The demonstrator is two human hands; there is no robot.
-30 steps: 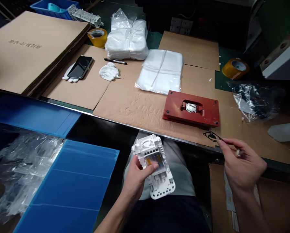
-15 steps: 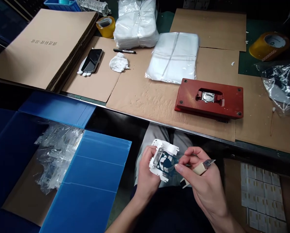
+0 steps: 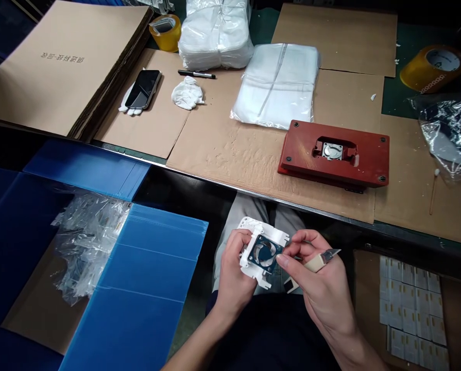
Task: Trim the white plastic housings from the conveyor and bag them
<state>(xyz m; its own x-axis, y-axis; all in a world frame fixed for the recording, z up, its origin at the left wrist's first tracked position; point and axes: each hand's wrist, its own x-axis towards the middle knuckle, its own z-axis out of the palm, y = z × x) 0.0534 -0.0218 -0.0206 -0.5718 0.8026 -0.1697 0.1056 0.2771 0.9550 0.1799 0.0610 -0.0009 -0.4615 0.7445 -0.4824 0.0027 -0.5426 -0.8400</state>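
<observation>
Bench w/ cardboard cover spans the upper part of the view; a blue box stands below its edge on the left. A red fixture sits on the bench near the front, a small metal piece in its recess, neither hand on it. The R hand and L hand work close together, just off the bench edge, over the lap. L hand grips the white housing from its left side, index bent over the rim; other L fingers are mostly hidden, so can't tell how they lie. The dark cut-out, squarish w/ a round middle, lies over the housing face, R thumb & index pinching its near-right corner. Can't tell if it's stuck down or just resting. Step in hand is prob. placing/lining up the cut-out. Next move seems to call for a steady L grip, corners matched, then light pressure w/o creasing. The knife lies across the R hand, blade pointing away from the housing, so that tip needs minding.
</observation>
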